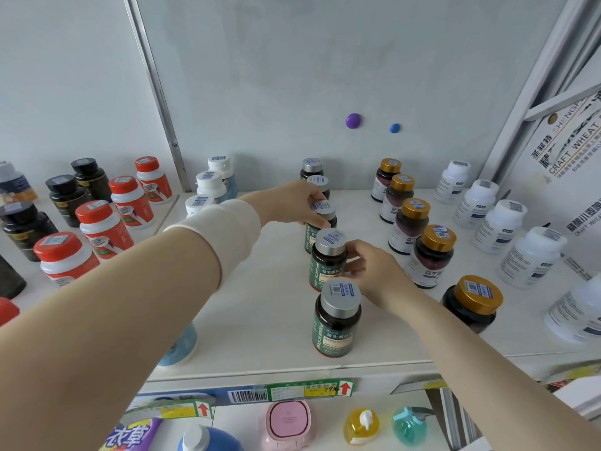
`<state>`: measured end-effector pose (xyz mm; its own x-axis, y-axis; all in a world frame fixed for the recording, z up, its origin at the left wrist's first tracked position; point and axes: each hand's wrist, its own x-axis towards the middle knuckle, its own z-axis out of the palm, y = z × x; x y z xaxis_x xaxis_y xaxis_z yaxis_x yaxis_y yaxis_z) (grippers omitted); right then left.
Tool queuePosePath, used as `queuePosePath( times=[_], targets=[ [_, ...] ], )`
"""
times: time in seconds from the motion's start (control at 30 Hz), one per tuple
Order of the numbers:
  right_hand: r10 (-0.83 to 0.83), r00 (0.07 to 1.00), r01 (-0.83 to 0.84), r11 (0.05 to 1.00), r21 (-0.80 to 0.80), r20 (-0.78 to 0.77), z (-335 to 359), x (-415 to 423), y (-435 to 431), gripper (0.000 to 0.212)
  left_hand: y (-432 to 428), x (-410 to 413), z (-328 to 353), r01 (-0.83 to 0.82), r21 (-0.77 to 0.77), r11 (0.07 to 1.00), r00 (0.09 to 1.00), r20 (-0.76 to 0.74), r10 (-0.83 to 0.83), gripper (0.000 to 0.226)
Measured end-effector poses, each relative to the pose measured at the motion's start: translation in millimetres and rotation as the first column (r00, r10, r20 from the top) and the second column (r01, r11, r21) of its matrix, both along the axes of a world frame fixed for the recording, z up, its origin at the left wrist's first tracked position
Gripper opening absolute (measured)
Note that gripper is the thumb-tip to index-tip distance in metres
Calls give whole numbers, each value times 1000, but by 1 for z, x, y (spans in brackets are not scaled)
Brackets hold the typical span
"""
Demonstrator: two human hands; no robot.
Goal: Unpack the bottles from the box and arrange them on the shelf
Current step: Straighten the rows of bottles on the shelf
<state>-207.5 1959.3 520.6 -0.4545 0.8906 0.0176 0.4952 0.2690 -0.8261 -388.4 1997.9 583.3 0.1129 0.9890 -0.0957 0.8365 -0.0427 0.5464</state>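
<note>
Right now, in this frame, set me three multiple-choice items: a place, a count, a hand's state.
1. The gold-capped bottles stand where, from the silver-capped row? A) left B) right C) shelf below
2. How many gold-capped bottles show? A) five B) two C) nine
3. The right hand? A) open, idle B) holding a box C) gripping a silver-capped bottle
Key: 1 B, they line up on its right; 2 A, five gold caps in view; 3 C, fingers curl round its side.

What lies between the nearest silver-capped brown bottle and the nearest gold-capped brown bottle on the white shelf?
Head view: only the person's right forearm crosses the white shelf between the silver-capped brown bottle and the gold-capped brown bottle.
</note>
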Motion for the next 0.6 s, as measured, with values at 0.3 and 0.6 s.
queuePosePath(
  times=[0.3,0.6],
  targets=[
    [118,981,-106,991,-82,156,28,6,-4,68,-10,3,4,-4,-1,1000,988,-155,4,63],
    [39,951,-120,961,251,306,122,4,-3,66,-69,-37,67,-5,62,998,892,-452,32,49]
  ],
)
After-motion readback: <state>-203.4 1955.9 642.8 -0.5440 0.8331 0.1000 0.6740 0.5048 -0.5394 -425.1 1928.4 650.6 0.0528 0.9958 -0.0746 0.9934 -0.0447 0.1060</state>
